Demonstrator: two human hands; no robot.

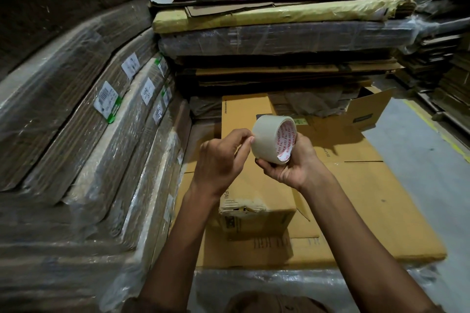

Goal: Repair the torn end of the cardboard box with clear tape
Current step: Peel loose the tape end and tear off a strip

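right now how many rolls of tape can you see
1: the tape roll, gripped in the right hand while the left hand picks at it, above the cardboard box. Others may be hidden.

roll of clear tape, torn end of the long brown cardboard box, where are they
roll of clear tape (265, 138), head view, on its outer wound face
torn end of the long brown cardboard box (244, 207), head view, on the ragged top edge

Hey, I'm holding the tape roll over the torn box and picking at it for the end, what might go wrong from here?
Two likely risks. The left hand picks at the tape roll with its fingertips; clear tape may split into a sliver instead of lifting cleanly. The box's torn end is crumpled and gaping, so tape laid over it unflattened could wrinkle and hold poorly. The right hand only cups the roll, so a hard tug might pull it loose.
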